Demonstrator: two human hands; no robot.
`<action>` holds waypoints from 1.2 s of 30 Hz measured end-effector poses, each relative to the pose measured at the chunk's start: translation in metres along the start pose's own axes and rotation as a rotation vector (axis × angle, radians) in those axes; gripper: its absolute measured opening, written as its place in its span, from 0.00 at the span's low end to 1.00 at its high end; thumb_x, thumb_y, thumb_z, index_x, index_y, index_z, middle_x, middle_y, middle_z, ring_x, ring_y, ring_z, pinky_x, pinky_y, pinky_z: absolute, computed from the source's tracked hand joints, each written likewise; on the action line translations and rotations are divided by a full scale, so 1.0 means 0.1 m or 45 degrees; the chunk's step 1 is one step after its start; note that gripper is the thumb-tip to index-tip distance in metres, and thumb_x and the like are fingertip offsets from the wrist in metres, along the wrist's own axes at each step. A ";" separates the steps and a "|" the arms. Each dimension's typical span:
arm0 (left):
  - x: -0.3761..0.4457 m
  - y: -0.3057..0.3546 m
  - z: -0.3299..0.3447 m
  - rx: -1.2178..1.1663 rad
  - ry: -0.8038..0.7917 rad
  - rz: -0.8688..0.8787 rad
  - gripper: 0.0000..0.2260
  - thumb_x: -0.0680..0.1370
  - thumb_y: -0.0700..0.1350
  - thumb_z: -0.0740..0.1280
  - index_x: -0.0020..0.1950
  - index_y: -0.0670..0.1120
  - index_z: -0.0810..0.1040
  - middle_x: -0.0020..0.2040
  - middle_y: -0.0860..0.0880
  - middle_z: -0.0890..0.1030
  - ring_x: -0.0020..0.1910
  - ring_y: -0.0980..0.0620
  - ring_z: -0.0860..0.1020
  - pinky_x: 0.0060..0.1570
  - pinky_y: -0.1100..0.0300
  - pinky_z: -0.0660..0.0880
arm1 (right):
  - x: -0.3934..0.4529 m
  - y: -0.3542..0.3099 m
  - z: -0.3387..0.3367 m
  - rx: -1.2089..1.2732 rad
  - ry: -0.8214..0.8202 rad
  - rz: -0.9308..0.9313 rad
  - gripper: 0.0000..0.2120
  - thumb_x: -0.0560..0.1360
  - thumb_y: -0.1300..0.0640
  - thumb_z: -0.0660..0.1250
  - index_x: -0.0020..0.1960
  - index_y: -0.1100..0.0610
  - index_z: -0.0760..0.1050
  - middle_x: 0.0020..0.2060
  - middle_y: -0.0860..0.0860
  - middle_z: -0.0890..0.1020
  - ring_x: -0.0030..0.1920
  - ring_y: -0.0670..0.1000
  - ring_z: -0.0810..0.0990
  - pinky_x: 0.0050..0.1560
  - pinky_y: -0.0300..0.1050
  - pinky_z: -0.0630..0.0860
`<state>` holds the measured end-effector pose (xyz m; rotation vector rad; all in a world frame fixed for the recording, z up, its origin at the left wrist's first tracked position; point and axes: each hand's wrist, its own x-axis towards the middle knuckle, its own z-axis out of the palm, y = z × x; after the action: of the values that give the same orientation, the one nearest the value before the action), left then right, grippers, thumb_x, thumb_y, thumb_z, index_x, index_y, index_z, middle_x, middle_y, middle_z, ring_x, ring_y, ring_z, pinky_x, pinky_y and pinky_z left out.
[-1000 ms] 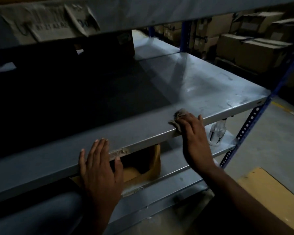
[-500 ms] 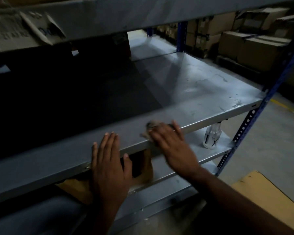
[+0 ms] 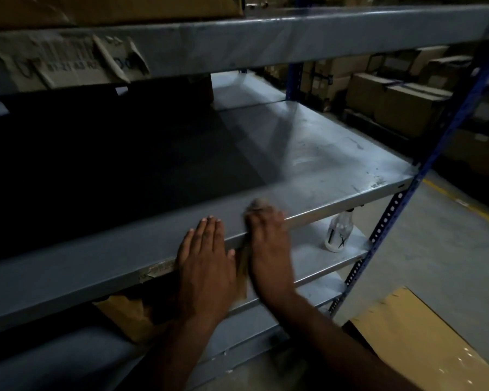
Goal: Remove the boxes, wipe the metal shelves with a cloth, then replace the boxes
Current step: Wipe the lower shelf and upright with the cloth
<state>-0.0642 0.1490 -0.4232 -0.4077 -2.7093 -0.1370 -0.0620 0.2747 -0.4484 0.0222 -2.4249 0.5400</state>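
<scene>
Head view: left hand (image 3: 206,258) lies flat with straight fingers on the metal shelf (image 3: 308,176) front edge, likely bracing, while the right hand (image 3: 268,249), blurred, presses a cloth (image 3: 256,206) there, wiping the boxless shelf.

A bare grey metal shelf (image 3: 308,153) runs across the middle of the frame, its right half scuffed and lit, its left half lost in shadow. At lower centre a small crumpled cloth (image 3: 257,205) lies on the shelf's front edge, mostly hidden, blurred. Brown cardboard boxes (image 3: 401,108) stand stacked at upper right, well apart from the shelf
</scene>
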 end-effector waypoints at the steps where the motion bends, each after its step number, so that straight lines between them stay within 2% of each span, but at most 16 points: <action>1: 0.00 0.00 0.01 0.024 -0.005 0.010 0.27 0.77 0.50 0.51 0.71 0.38 0.71 0.71 0.41 0.73 0.71 0.46 0.70 0.72 0.48 0.61 | -0.03 -0.16 0.05 0.018 -0.039 -0.082 0.19 0.80 0.59 0.59 0.70 0.62 0.71 0.70 0.60 0.71 0.74 0.59 0.65 0.77 0.59 0.53; 4: -0.01 -0.01 0.00 0.071 -0.023 0.031 0.27 0.76 0.47 0.51 0.72 0.39 0.71 0.71 0.42 0.72 0.72 0.46 0.68 0.73 0.48 0.60 | -0.03 -0.21 0.08 -0.024 -0.101 -0.304 0.20 0.81 0.59 0.59 0.72 0.62 0.69 0.71 0.59 0.71 0.75 0.58 0.64 0.78 0.58 0.52; 7: -0.01 0.01 -0.01 0.050 0.015 0.006 0.26 0.75 0.46 0.54 0.71 0.38 0.71 0.70 0.42 0.73 0.71 0.46 0.69 0.73 0.47 0.59 | 0.08 0.20 -0.09 -0.168 -0.259 -0.567 0.23 0.82 0.59 0.51 0.76 0.59 0.64 0.73 0.56 0.68 0.76 0.56 0.62 0.78 0.55 0.51; 10: -0.01 0.02 -0.01 0.028 0.019 -0.020 0.26 0.75 0.47 0.57 0.71 0.38 0.71 0.70 0.42 0.73 0.71 0.46 0.69 0.73 0.47 0.60 | 0.22 0.68 -0.26 -0.192 -0.320 -0.639 0.25 0.79 0.62 0.50 0.76 0.57 0.63 0.74 0.55 0.67 0.76 0.55 0.62 0.78 0.54 0.51; 15: 0.01 0.06 0.01 0.041 0.002 -0.074 0.27 0.78 0.54 0.53 0.72 0.41 0.70 0.72 0.45 0.72 0.72 0.48 0.68 0.74 0.48 0.57 | 0.38 1.70 -0.67 -0.191 -0.176 -0.389 0.27 0.77 0.69 0.62 0.75 0.55 0.66 0.74 0.52 0.67 0.76 0.52 0.61 0.78 0.55 0.49; 18: 0.01 0.13 0.05 0.046 0.012 -0.134 0.28 0.78 0.57 0.54 0.73 0.42 0.68 0.73 0.45 0.71 0.73 0.48 0.66 0.75 0.47 0.56 | 0.45 2.11 -0.89 -0.141 -0.131 -0.228 0.26 0.77 0.69 0.64 0.72 0.54 0.68 0.71 0.52 0.69 0.75 0.52 0.63 0.78 0.57 0.49; 21: 0.03 0.25 0.06 0.085 0.041 -0.229 0.30 0.77 0.58 0.55 0.73 0.40 0.68 0.73 0.43 0.70 0.74 0.46 0.66 0.74 0.42 0.56 | 0.48 2.11 -0.81 0.023 -0.003 -0.088 0.18 0.79 0.68 0.63 0.67 0.56 0.73 0.68 0.53 0.73 0.73 0.52 0.67 0.77 0.59 0.51; 25: 0.17 0.66 0.13 0.055 0.077 -0.202 0.33 0.75 0.59 0.55 0.73 0.39 0.68 0.74 0.43 0.69 0.75 0.47 0.64 0.74 0.42 0.54 | 0.41 1.79 -0.59 0.213 0.147 0.053 0.18 0.77 0.71 0.63 0.64 0.58 0.76 0.66 0.54 0.74 0.72 0.53 0.68 0.77 0.60 0.51; 28: 0.40 1.15 0.26 -0.006 0.087 -0.088 0.30 0.74 0.53 0.56 0.73 0.39 0.68 0.74 0.43 0.69 0.75 0.47 0.64 0.75 0.45 0.56 | 0.31 1.39 -0.46 0.222 -0.046 -0.223 0.20 0.76 0.64 0.64 0.68 0.61 0.73 0.70 0.57 0.71 0.74 0.57 0.65 0.78 0.58 0.50; 30: 0.52 1.38 0.33 -0.001 0.092 -0.104 0.28 0.74 0.48 0.56 0.72 0.38 0.69 0.73 0.42 0.70 0.74 0.47 0.65 0.74 0.47 0.56 | 0.27 1.28 -0.43 0.179 -0.162 -0.422 0.20 0.79 0.61 0.61 0.70 0.62 0.70 0.71 0.59 0.70 0.75 0.57 0.63 0.78 0.58 0.50; 33: 0.56 1.45 0.39 -0.031 0.131 -0.160 0.28 0.72 0.46 0.61 0.71 0.39 0.71 0.71 0.42 0.72 0.73 0.47 0.67 0.74 0.47 0.57 | 0.43 1.65 -0.54 -0.038 -0.292 -0.697 0.23 0.81 0.60 0.54 0.75 0.59 0.65 0.73 0.57 0.68 0.75 0.57 0.63 0.78 0.56 0.52; 36: 0.52 1.39 0.41 -0.023 0.197 -0.098 0.27 0.73 0.46 0.62 0.70 0.38 0.71 0.71 0.42 0.72 0.72 0.46 0.68 0.73 0.46 0.60 | 0.56 2.18 -0.75 -0.126 -0.305 -0.696 0.25 0.79 0.64 0.53 0.76 0.57 0.64 0.75 0.56 0.66 0.75 0.56 0.63 0.78 0.56 0.52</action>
<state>-0.0832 0.3013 -0.4355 -0.2850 -2.5733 -0.2057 -0.0941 0.5101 -0.4437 0.7205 -2.5198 0.1727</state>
